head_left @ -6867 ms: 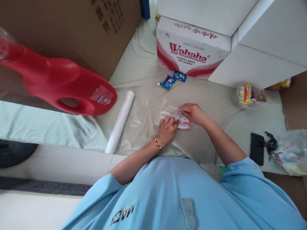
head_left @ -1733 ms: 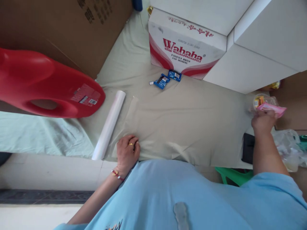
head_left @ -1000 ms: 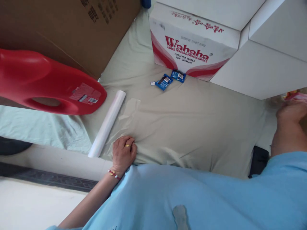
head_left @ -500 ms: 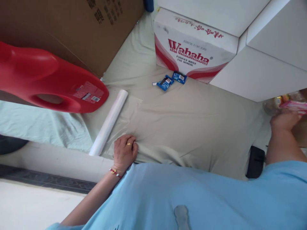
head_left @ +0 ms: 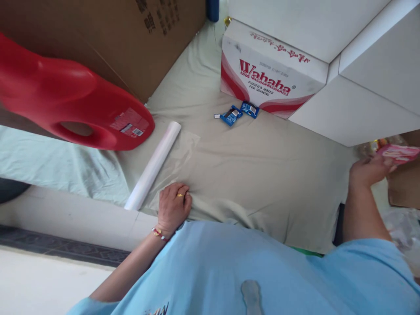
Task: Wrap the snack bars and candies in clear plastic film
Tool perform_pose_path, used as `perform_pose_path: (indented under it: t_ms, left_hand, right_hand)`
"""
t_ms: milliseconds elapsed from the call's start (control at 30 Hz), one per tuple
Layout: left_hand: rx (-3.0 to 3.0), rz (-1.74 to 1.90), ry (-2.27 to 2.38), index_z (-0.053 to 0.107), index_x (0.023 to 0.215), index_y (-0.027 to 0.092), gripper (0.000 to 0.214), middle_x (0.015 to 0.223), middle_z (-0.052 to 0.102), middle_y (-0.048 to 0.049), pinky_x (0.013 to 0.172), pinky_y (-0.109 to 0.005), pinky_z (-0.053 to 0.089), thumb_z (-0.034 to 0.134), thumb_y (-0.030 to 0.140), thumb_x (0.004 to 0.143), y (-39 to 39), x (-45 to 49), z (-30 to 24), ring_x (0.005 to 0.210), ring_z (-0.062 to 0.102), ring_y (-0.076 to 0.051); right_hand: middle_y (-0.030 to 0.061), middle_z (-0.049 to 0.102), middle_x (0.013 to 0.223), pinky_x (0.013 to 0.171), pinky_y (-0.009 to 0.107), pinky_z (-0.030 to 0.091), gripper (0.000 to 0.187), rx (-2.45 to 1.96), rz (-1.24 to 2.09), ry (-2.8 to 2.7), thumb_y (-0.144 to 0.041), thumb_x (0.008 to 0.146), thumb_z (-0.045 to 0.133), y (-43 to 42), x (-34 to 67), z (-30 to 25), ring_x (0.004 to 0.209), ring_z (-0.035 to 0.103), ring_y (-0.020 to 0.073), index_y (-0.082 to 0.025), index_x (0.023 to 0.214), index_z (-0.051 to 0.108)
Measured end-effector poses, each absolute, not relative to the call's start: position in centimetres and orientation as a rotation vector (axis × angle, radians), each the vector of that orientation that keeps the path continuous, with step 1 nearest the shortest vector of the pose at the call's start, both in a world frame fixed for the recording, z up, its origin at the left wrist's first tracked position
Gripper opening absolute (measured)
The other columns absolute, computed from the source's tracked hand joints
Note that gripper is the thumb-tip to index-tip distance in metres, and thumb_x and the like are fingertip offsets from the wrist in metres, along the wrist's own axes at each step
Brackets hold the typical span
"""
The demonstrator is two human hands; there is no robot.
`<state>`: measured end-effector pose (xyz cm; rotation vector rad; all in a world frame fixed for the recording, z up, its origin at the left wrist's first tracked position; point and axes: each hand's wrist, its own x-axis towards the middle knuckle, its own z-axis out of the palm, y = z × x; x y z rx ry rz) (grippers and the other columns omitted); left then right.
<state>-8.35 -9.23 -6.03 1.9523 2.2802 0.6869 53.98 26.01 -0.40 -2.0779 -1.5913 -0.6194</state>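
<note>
At the right edge, my right hand is closed on a pink packet, its kind too blurred to tell. My left hand rests on the cloth-covered surface at its near edge, with fingers curled in. Whatever those fingers may hold is hidden. Just left of that hand lies a roll of clear plastic film, with a loose sheet spread out from it. Farther off, two small blue packets lie on the cloth in front of a white and red water carton.
A large red jug lies at the left against a brown cardboard box. White boxes or cabinets stand at the upper right. Beyond my right arm are another brown box and some clear plastic.
My right hand has moved left and slightly down, bringing the pink packet further into view. The left hand stays in place on the cloth. The view has shifted a little.
</note>
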Motion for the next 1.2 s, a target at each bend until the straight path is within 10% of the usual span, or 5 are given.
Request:
perform_pose_path:
  t_ms: [433,700,867,1200]
  left_hand:
    - [1.811,1.07,2.103,0.07,0.096,0.023,0.015,0.101,0.076,-0.0086,0.095,-0.042,0.055,0.056,0.022,0.101,-9.3,-8.7,-0.9,0.101,0.069,-0.024]
    - [1.431,0.524,2.727,0.068,0.121,0.012,0.045,0.122,0.066,-0.024,0.098,-0.058,0.051,0.057,0.048,0.097,-5.7,-16.1,-0.3,0.118,0.061,-0.044]
    - [1.229,0.085,2.566,0.069,0.116,0.014,0.05,0.117,0.07,-0.0229,0.077,-0.047,0.053,0.056,0.056,0.092,-4.4,-17.2,-0.4,0.104,0.068,-0.042]
    - [1.117,0.785,2.05,0.068,0.103,0.022,0.048,0.087,0.069,-0.002,0.071,-0.033,0.046,0.072,0.062,0.077,-2.9,-10.5,6.1,0.078,0.061,-0.022]
  right_hand:
    - [0.021,0.058,0.154,0.12,0.059,0.042,0.055,-1.451,0.34,-2.356,-0.046,0.105,0.044,14.3,31.9,-6.3,0.143,0.052,0.0334,-0.015,0.146,0.064]
    - [0.0199,0.06,0.151,0.118,0.06,0.045,0.051,-1.499,0.368,-2.254,-0.047,0.105,0.047,9.5,33.0,-5.9,0.141,0.054,0.033,-0.019,0.144,0.065]
    - [0.0198,0.066,0.143,0.116,0.06,0.045,0.048,-1.516,0.433,-2.149,-0.052,0.102,0.05,8.3,31.8,-5.3,0.135,0.058,0.0341,-0.02,0.131,0.072]
    - [0.007,0.077,0.106,0.097,0.046,0.059,0.041,-1.338,1.513,-1.327,-0.066,0.093,0.068,4.6,21.0,-1.9,0.104,0.071,0.0268,-0.028,0.105,0.078]
